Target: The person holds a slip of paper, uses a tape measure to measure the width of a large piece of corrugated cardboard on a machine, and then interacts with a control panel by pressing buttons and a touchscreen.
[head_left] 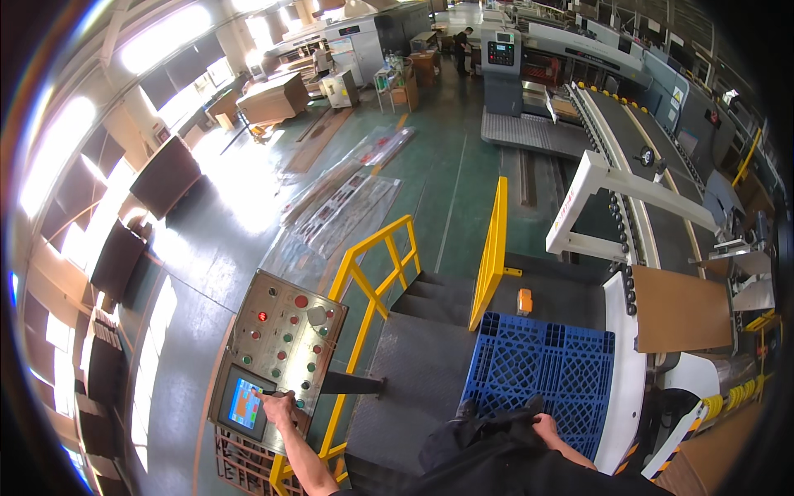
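Note:
My left hand (278,408) reaches over the lower edge of a metal control panel (281,331). Its index finger is stretched out to a small lit touchscreen (245,403), at or just above the glass; nothing is held. Rows of coloured push buttons and a large red button (301,301) sit on the panel farther up. My right hand (546,428) hangs low by my dark clothing (480,436), over a blue plastic pallet (538,364). Its fingers are mostly hidden, so I cannot tell whether it grips anything.
Yellow railings (357,331) flank dark steps (430,298) ahead of the platform. An orange box-shaped thing (524,302) lies beyond the pallet. To the right runs a roller conveyor (637,165), with a brown cardboard sheet (680,309) beside it. Far off, a person (463,51) stands near machinery.

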`<act>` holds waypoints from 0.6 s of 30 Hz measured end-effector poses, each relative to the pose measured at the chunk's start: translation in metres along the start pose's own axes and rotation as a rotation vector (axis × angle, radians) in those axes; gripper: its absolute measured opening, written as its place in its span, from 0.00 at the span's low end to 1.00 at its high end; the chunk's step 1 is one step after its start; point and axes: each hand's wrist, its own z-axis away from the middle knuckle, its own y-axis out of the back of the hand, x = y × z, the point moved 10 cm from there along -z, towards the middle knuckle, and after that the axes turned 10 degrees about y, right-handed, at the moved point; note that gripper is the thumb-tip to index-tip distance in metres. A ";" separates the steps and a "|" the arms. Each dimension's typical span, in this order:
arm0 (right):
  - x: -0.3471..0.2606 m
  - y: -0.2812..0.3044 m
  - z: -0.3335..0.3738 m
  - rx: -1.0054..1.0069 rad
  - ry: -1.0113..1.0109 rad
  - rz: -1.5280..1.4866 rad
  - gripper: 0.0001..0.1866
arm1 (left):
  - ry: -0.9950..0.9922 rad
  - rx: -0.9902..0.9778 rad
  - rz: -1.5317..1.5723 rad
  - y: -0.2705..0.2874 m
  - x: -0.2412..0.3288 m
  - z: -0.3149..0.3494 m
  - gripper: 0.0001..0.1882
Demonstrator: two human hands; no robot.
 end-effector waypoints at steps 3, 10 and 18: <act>0.003 -0.003 0.001 -0.023 -0.026 -0.028 0.18 | 0.003 0.008 -0.011 -0.003 -0.002 -0.004 0.72; 0.004 -0.007 0.001 -0.151 -0.132 -0.070 0.22 | -0.008 0.020 -0.024 -0.008 -0.006 -0.012 0.71; -0.004 -0.005 0.001 -0.173 -0.133 -0.081 0.22 | -0.017 0.012 -0.018 -0.006 -0.003 -0.008 0.72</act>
